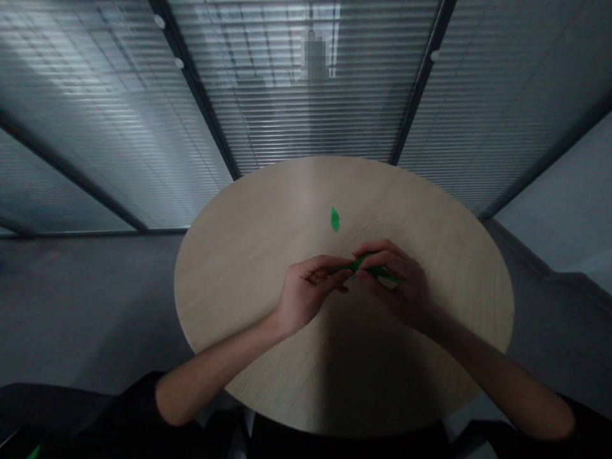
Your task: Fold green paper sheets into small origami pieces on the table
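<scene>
My left hand (310, 288) is closed, its thumb and fingers pinching the left end of a thin, bright green folded-looking piece (382, 273). From the other side, my right hand (406, 287) grips the same piece between thumb and bent fingers. Both hands meet over the middle of the table, and the fingers hide much of what they hold. Whether it is paper or a leaf I cannot tell. Beyond the hands, a smaller green leaf-shaped piece (335, 219) lies on the round wooden table (248, 242), apart from both of them.
Glass partitions with horizontal blinds (306, 121) and dark frames stand right behind the table's far edge. Grey floor (95, 287) shows at the left. A pale wall (564, 204) is at the right. My shadow darkens the table's near part.
</scene>
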`<state>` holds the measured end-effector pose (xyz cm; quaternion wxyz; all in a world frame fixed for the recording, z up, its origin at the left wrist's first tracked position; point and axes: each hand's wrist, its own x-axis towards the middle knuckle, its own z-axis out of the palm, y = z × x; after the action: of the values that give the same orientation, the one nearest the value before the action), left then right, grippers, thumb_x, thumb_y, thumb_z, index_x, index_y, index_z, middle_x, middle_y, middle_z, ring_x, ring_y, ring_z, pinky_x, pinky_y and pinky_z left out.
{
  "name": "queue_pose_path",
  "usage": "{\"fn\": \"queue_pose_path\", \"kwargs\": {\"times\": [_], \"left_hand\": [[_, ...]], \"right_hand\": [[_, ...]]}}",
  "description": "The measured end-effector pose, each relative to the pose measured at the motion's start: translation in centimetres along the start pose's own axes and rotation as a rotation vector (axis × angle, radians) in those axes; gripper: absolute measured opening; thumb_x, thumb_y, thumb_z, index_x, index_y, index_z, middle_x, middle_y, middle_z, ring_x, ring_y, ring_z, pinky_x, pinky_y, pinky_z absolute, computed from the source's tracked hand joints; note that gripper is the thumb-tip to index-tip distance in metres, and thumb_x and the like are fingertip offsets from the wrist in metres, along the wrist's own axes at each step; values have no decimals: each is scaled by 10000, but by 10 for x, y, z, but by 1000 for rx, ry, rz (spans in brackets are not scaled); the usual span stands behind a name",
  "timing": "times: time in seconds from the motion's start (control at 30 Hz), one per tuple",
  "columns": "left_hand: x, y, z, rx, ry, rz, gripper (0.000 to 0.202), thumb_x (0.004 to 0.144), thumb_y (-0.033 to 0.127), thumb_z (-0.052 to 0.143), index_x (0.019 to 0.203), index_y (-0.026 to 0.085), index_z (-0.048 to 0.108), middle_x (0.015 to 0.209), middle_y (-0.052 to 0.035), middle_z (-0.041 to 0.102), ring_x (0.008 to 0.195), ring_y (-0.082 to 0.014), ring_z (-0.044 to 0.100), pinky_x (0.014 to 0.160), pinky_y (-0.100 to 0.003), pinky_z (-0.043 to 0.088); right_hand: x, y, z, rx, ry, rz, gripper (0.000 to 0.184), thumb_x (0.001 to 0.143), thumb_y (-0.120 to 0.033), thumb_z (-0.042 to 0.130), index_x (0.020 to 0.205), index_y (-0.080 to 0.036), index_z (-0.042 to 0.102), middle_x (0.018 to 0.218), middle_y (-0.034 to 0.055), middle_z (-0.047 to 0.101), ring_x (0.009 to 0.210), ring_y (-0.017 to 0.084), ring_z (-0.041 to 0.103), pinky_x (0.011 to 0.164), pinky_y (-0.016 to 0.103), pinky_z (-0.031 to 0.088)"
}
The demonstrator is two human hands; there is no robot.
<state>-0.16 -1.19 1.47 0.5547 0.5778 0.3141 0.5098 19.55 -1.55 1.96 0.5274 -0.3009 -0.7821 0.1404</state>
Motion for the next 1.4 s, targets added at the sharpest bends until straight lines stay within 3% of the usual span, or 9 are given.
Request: {"fn": "queue_pose_path", "kwargs": {"times": [0.23, 0.4, 0.57, 0.9, 1.4], "left_hand": [[-3, 0, 3, 20, 47, 8, 174, 852, 314, 828, 923, 156, 810, 842, -63, 816, 651, -158, 761, 635, -264, 690], [-3, -2, 4, -2, 29, 11, 241, 849, 349, 835, 983, 152, 795, 924, -83, 821, 711, -175, 779, 648, -276, 695], [-2, -1, 4, -59, -7, -15, 299, 825, 312, 850, 1055, 143, 761, 970, -85, 817, 800, -187, 790, 655, -259, 690], [-2, 0, 4, -11, -4, -8, 229, 921, 282, 719, 1066, 107, 749, 981, -119, 817, 878, -222, 800, 654, -274, 689], [-3, 4, 3, -33, -86, 5, 302, 964, 345, 694, 1128, 92, 718, 1124, -163, 802, 1012, -272, 796, 701, -301, 699]], "right_hand": [[-1, -1, 4, 49, 50, 134, 31, 942, -215, 691, 928, -239, 675, 1006, 43, 710, 895, 175, 696, 778, 323, 584], [-2, 1, 5, 95, 67, 208, 61, 945, -238, 698, 899, -231, 658, 999, 37, 702, 888, 166, 697, 749, 301, 571], [-3, 2, 5, 97, 88, 183, 68, 938, -211, 704, 905, -236, 649, 1004, 33, 691, 885, 165, 688, 753, 311, 564], [-2, -2, 5, 72, 103, 175, 86, 929, -178, 710, 904, -238, 654, 982, 23, 684, 863, 158, 676, 765, 326, 547], [-1, -1, 2, 40, 107, 168, 97, 921, -167, 713, 897, -238, 652, 972, 9, 693, 872, 151, 674, 775, 307, 536]]}}
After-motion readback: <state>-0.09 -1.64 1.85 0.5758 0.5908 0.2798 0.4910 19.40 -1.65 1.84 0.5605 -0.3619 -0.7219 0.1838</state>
